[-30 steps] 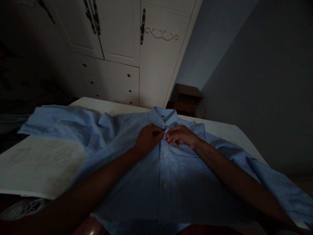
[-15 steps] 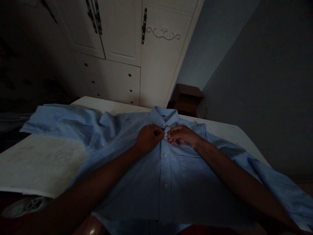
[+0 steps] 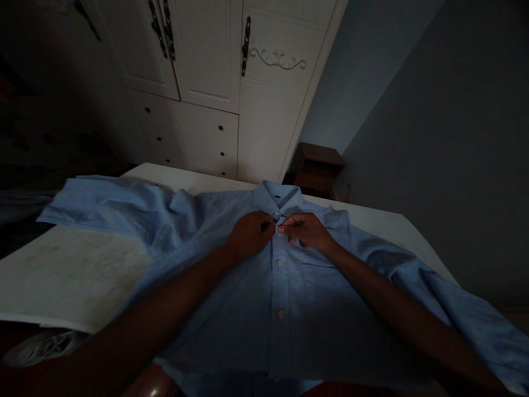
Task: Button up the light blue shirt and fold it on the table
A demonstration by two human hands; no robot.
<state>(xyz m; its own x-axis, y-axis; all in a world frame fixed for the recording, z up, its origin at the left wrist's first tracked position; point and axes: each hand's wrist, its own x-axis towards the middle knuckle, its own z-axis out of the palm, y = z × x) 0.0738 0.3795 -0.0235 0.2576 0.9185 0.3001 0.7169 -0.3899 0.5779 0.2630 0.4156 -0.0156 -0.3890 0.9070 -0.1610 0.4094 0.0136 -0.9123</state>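
Observation:
A light blue long-sleeved button-up shirt (image 3: 243, 309) lies front up, collar away from me, sleeves spread to both sides. Just below the collar (image 3: 264, 194), my left hand (image 3: 251, 234) is closed in a pinch on the edge of the front placket. Opposite it, my right hand (image 3: 306, 230) pinches the same placket with thumb and forefinger, at the button below the collar button (image 3: 277, 213). The fingertips mostly cover that button. Lower on the placket, a white button (image 3: 280, 263) and another button (image 3: 281, 314) show. A chest pocket (image 3: 320, 281) lies below my right forearm.
The shirt rests on a white-topped table (image 3: 82, 270). Beyond it stands a white wardrobe (image 3: 202, 55) with dark handles and drawers. A brown wooden cabinet (image 3: 320, 165) is at the back right, near a grey wall (image 3: 454, 138). A shoe (image 3: 39, 347) shows at lower left.
My right fingertips have moved slightly left, closer to my left fingers, and now cover the button that showed between them. The shirt lies as before.

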